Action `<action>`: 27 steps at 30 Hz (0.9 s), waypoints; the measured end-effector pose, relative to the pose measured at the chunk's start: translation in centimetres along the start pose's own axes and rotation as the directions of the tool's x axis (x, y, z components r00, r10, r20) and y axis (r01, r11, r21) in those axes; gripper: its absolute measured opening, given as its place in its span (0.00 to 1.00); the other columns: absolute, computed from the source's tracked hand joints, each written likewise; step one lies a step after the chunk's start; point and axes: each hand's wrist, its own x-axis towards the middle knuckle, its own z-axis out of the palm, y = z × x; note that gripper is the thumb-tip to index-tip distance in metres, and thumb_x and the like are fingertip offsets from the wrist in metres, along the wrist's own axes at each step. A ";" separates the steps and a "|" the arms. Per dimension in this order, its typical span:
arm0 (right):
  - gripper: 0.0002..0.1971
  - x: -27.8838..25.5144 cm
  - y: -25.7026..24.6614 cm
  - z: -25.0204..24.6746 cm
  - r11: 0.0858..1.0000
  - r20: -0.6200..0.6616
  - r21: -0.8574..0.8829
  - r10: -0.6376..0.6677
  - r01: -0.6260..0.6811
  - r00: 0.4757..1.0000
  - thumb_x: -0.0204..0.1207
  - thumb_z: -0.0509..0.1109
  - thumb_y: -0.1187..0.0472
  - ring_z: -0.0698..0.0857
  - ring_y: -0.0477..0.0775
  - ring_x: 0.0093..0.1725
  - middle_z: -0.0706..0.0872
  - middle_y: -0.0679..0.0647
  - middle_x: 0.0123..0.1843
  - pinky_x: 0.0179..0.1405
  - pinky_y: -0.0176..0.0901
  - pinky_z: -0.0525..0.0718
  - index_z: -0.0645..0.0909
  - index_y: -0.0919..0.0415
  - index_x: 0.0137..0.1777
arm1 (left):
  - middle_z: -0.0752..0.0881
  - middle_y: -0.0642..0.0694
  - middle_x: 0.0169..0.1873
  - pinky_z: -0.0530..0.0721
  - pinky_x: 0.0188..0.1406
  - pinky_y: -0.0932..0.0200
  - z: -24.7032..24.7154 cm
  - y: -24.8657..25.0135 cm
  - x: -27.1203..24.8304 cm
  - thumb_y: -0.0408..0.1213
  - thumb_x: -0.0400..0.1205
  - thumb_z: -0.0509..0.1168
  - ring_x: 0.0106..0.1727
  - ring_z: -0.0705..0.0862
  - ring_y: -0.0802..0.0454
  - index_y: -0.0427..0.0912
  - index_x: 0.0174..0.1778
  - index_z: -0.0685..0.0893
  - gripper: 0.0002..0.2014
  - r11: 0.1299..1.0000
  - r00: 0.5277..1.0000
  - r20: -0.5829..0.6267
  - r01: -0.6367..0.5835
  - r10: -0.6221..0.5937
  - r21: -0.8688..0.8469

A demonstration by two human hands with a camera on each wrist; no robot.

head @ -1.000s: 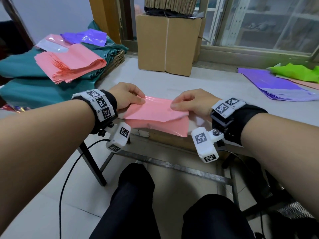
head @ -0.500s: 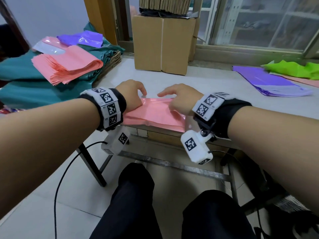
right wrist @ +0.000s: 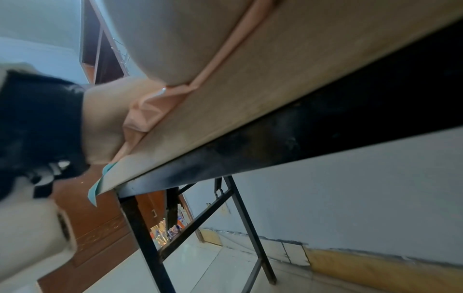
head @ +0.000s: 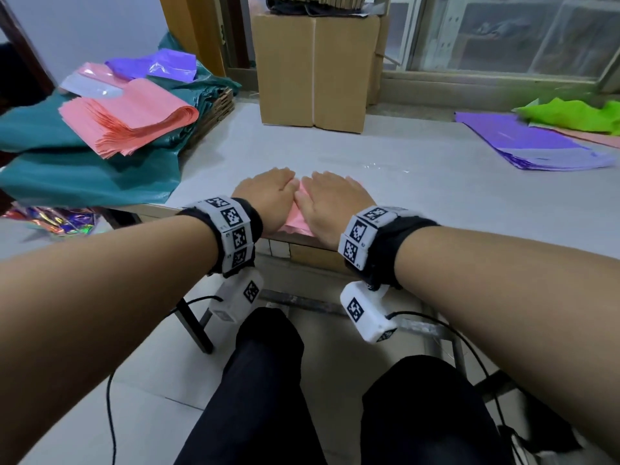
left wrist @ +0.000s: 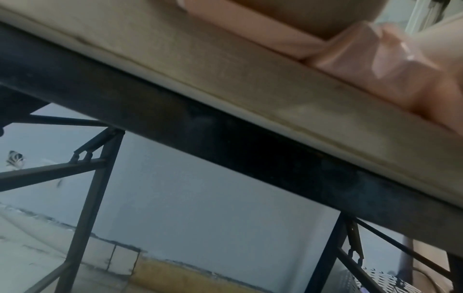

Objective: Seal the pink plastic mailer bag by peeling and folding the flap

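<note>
Both hands flat, side by side, on the pink mailer bag at the near edge of the table. Left hand has fingers straight, palm down, pressing the bag; right hand same, fingers straight and pressing, thumbs nearly touching w/ a sliver of pink showing between them. Neither hand curls round anything. Most of the bag is hidden under the palms; flap state can't be told from the head view. Left wrist view: pink plastic bunched at the table lip under the hand's heel, blurred. Right wrist view: a thin pink fold squeezed between palm and tabletop, plus a bit of teal sheet poking out at the corner. Writing: no brand or text readable anywhere; wristbands carry black-and-white square marker codes, w/ tiny digits beside them too small to read. Counts: 2 hands, 2 wristbands, 2 white wrist cams hanging below them, 1 bag under the hands. Left of the table: 1 stack of pink mailers on teal sheeting, w/ purple bags behind. Far side: 1 cardboard box. Right: 1 stack of purple mailers, green bags beyond.
</note>
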 end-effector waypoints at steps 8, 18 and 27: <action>0.24 -0.2 0.0 0.0 1.000 -0.001 0.007 0.001 -0.001 1.000 0.85 0.46 0.47 0.74 0.58 0.73 0.79 0.56 0.71 0.75 0.56 0.67 0.72 0.57 0.71 | 0.70 0.45 0.79 0.60 0.79 0.41 -0.3 0.1 -0.1 0.47 0.86 0.42 0.79 0.68 0.46 0.45 0.78 0.67 0.25 0.998 0.998 0.062 0.018 -0.021 0.055; 0.23 -0.4 0.0 0.0 1.000 0.002 0.015 0.002 -0.002 1.000 0.85 0.46 0.48 0.75 0.58 0.72 0.79 0.56 0.70 0.72 0.55 0.68 0.73 0.58 0.71 | 0.49 0.44 0.86 0.52 0.82 0.34 -0.7 0.6 -1.0 0.45 0.84 0.58 0.86 0.47 0.46 0.42 0.84 0.52 0.34 0.900 0.970 0.239 -0.145 0.047 0.411; 0.23 -0.1 -0.1 -1.0 0.999 0.104 0.034 0.015 -0.018 0.995 0.85 0.46 0.48 0.77 0.59 0.67 0.82 0.57 0.66 0.69 0.54 0.70 0.75 0.59 0.66 | 0.63 0.40 0.82 0.57 0.81 0.45 -2.0 1.4 -0.6 0.41 0.88 0.43 0.83 0.61 0.44 0.39 0.80 0.64 0.24 0.947 0.960 0.279 -0.099 0.010 0.307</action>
